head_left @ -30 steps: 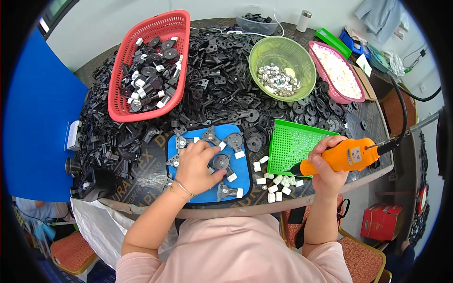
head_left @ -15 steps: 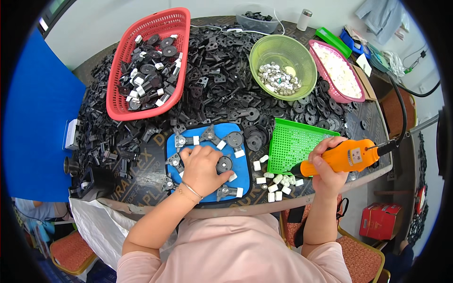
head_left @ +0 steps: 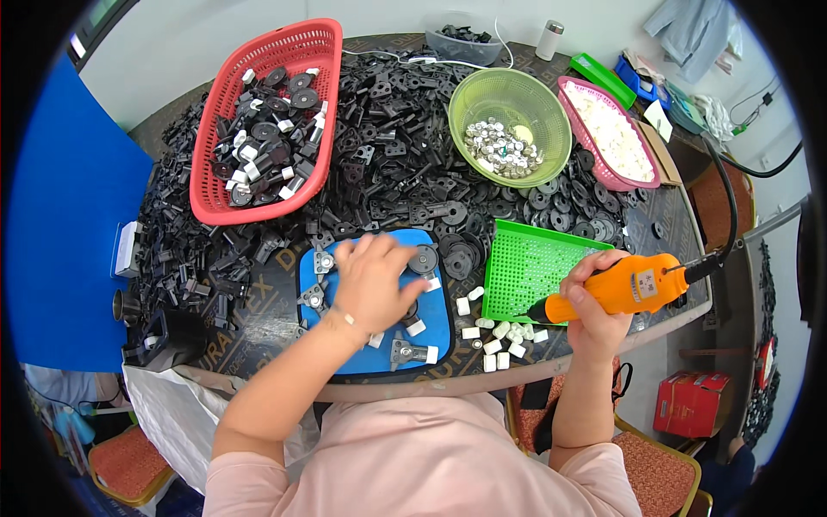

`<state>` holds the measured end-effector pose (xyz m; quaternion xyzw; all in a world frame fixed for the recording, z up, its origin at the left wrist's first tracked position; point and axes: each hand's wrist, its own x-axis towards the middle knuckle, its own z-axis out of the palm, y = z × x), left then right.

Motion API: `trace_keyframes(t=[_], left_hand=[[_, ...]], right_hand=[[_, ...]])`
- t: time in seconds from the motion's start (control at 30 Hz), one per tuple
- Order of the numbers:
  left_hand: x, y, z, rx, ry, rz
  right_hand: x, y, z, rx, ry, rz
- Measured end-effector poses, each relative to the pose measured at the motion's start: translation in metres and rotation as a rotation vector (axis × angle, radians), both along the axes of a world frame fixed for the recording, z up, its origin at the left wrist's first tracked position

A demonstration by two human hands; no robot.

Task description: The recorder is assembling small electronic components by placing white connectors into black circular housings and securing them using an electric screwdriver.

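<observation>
My left hand (head_left: 372, 280) hovers over a blue mat (head_left: 438, 332), fingers spread and a little blurred, with nothing visible in it. Around it on the mat lie several black plastic pieces with white end blocks, such as a round-headed one (head_left: 423, 260) beside the fingertips and a flat bracket (head_left: 407, 352) near the mat's front edge. Some pieces are partly hidden beneath the hand. An orange electric screwdriver (head_left: 624, 286) is gripped in my right hand (head_left: 596, 297), its black tip pointing left over the front of a green perforated tray (head_left: 538, 258).
White blocks (head_left: 502, 343) lie loose before the green tray. Heaps of black parts (head_left: 388, 142) cover the back of the table. A red basket (head_left: 207, 172) of assembled pieces, a green colander (head_left: 461, 129) of small metal parts and a pink basket (head_left: 642, 178) of white pieces stand there.
My left hand has moved slightly away from me, its fingers stretching out and uncovering part of the mat's front. The right hand keeps holding the screwdriver in nearly the same place.
</observation>
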<state>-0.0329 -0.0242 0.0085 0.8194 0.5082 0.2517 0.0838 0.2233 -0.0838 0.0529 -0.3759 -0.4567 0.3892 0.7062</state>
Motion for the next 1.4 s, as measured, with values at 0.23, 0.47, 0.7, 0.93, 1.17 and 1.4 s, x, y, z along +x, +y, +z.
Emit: trace_keyframes(t=[0.23,0.47,0.7,0.93,1.17,1.4], left_hand=[[0.052,0.089,-0.021,0.035,0.123,-0.240],[0.061,0.113,-0.027,-0.010,0.255,-0.381],[0.027,0.115,-0.024,-0.211,0.024,-0.451],[0.037,0.108,-0.021,-0.150,0.122,-0.338],[0.053,0.103,-0.015,-0.215,0.246,-0.235],[0.004,0.094,0.020,-0.257,-0.057,-0.203]], right_hand=[[0.002,-0.005,-0.003,-0.036,-0.009,-0.033],[0.009,-0.008,0.000,-0.032,0.031,-0.024],[0.006,-0.002,-0.001,-0.017,0.056,0.006],[0.009,-0.003,-0.004,-0.020,-0.028,0.003],[0.009,-0.005,-0.005,-0.030,-0.003,-0.005],[0.010,-0.006,-0.004,-0.015,-0.017,-0.014]])
